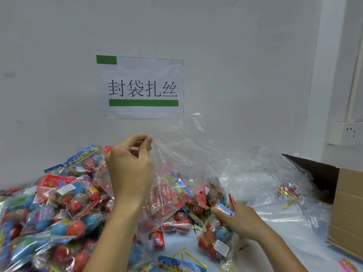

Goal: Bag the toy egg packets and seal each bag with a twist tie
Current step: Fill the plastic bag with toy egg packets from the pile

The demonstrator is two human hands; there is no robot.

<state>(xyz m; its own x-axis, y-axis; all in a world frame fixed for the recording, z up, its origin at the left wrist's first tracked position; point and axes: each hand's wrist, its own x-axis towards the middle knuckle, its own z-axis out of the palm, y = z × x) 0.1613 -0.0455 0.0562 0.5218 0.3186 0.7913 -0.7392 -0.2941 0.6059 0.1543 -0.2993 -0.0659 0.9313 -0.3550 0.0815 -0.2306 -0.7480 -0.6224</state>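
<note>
White wall [59, 55] ahead of me with a paper sign [143, 87], cardboard box [347, 209] at right. A heap of toy egg packets [59, 209] covers the left of the pale surface [294, 242]. My left hand [130, 167] is up, its grip pinching the mouth of a clear bag [180, 154] with packets inside. My right hand [241, 220], low, grips one packet's header [228, 209]. Gold twist ties [194, 257] lie loose near me.

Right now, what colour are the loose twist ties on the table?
Shiny yellow-gold twist ties, clearest in the head view.
</note>
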